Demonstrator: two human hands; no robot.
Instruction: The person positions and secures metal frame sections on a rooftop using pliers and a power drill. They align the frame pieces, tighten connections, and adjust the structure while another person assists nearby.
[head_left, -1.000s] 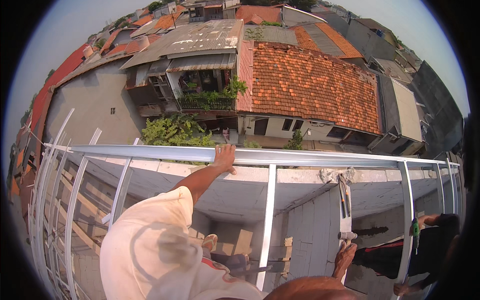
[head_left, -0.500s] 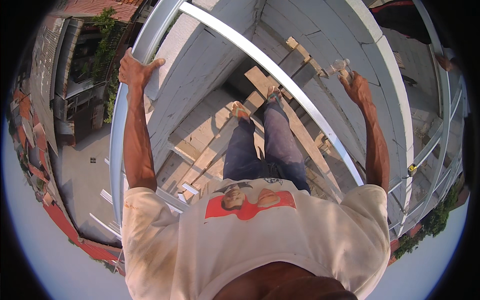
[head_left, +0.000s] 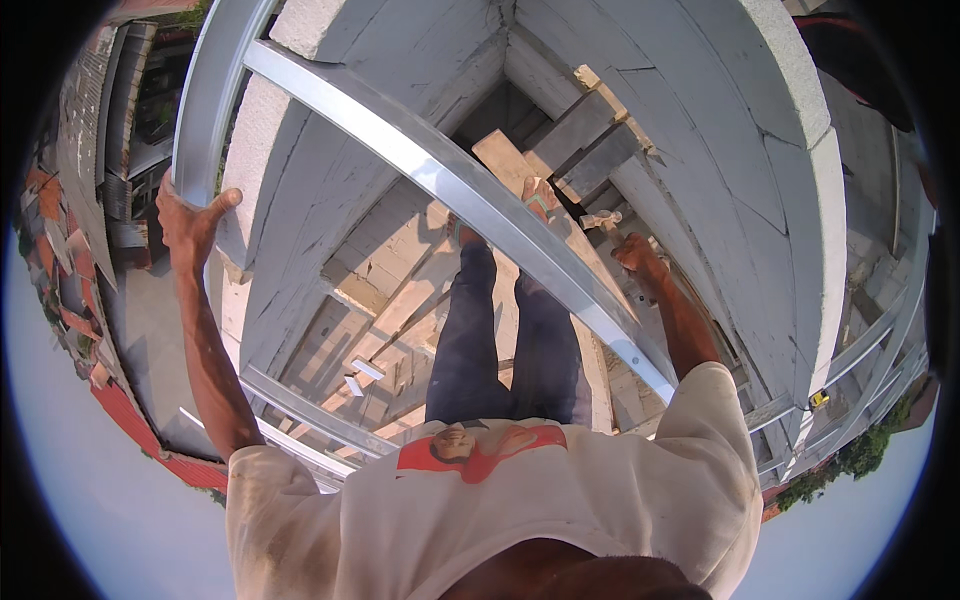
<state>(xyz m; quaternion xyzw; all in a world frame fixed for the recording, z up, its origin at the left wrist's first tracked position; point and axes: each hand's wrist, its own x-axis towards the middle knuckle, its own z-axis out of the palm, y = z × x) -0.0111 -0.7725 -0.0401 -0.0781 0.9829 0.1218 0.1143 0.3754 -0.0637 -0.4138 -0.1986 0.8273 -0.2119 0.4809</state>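
Right of centre, the hammer (head_left: 602,219) looks stiff and head-heavy, best held by its handle, where the right hand (head_left: 641,257) clamps its fingers. At upper left, the likely light, slick metal channel (head_left: 205,110) meets the left hand (head_left: 192,228), thumb spread; I cannot tell whether its fingers clamp.

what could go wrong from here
The right hand grips a hammer over the planks; if it slipped, it might fall among them or strike a foot. The sandalled right foot appears to stand on a narrow wooden plank, so a misstep could cost balance. The left hand is at the metal channel, thumb toward the block wall; if the channel shifted, fingers might be pinched.
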